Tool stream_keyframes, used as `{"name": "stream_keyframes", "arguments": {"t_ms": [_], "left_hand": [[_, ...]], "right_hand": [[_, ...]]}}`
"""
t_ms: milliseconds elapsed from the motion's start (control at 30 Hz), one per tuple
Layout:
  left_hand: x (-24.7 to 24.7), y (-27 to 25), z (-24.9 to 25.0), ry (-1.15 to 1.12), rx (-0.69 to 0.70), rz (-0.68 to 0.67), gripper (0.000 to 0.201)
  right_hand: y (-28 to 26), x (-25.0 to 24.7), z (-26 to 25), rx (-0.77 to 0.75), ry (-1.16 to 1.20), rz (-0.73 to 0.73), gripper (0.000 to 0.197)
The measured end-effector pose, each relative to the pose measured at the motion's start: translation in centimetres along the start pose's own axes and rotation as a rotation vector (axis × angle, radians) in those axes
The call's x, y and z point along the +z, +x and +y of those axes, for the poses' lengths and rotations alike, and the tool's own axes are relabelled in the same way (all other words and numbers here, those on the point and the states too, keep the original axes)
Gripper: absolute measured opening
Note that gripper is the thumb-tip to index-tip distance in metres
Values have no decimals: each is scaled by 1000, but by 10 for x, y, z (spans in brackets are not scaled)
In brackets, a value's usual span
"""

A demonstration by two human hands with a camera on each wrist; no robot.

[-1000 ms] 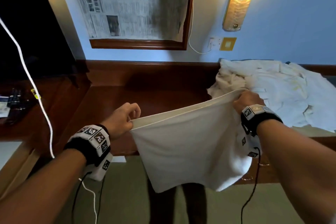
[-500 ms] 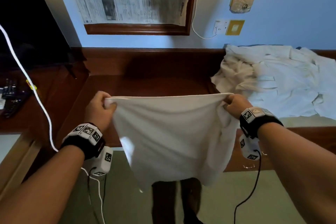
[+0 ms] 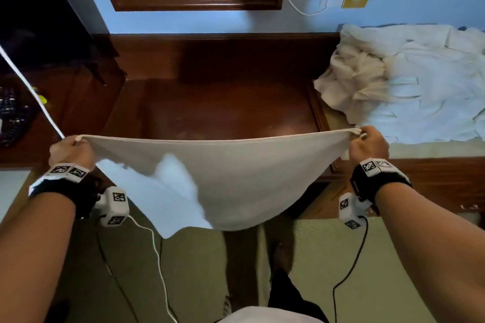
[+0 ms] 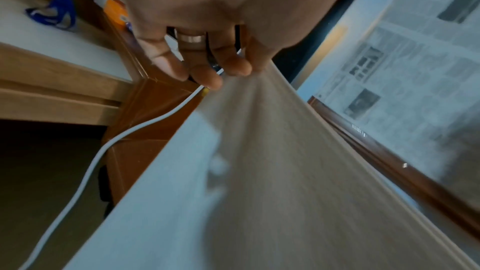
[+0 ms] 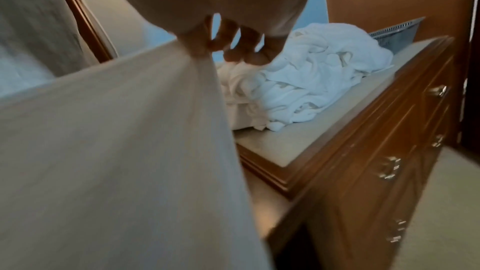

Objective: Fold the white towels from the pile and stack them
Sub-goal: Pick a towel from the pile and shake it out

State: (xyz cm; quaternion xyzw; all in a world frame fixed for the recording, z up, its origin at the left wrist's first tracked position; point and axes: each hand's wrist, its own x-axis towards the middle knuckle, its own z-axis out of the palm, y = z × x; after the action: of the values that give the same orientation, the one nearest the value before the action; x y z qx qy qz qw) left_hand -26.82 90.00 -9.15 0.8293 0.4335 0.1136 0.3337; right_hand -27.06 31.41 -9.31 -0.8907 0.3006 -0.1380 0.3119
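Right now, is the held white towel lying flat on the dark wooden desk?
No: both hands, left and right, hold the white towel stretched in mid-air.

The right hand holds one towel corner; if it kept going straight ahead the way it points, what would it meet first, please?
Most likely the towel pile, lying just beyond the right hand on the dresser; the gap is hard to judge.

Matt white cloth towel (image 3: 223, 178), glossy wooden desk (image 3: 210, 102)
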Motion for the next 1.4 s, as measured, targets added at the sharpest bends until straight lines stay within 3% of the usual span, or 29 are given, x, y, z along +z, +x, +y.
{"name": "stream_keyframes", "arguments": {"t_ms": [100,200,300,367,433,567,800,933,1033,1100,1133,1233,1300,1400], "left_hand": [[1,8,6,-152,-49,109,45],[9,38,-3,-274,-102,180,54],[37,85,-26,-497,-183,62,56],[50,89,-22,-609,-243,-32,59],[39,54,6,-725,-305,-128,57],[42,34,49,-888,-297,-214,43],[75,104,86,-943,-222,-169,47],[102,155,131,-974,-188,-138,54],[125,184,175,-940,-155,-143,56],[141,188,206,-946,-85,-141,49],[153,190,218,-934,-35,-151,45],[203,195,221,-755,81,-280,59],[241,189,187,-329,195,-337,57],[283,151,106,264,252,-654,74]], "right_hand": [[-7,-2,-25,42,155,167,23],[-14,-1,-39,114,201,184,26],[-16,3,-44,217,263,171,28],[-11,12,-48,294,371,179,29],[-3,21,-57,351,489,180,32],[47,56,-46,419,598,199,43],[95,82,-106,422,713,234,44],[181,127,-123,393,750,276,27],[249,166,-131,331,756,221,21],[254,171,-166,288,746,195,15],[255,176,-176,264,717,170,17],[247,211,-172,151,518,-25,41],[222,241,-142,52,277,-245,49],[167,279,-80,-161,-251,-644,58]]}}
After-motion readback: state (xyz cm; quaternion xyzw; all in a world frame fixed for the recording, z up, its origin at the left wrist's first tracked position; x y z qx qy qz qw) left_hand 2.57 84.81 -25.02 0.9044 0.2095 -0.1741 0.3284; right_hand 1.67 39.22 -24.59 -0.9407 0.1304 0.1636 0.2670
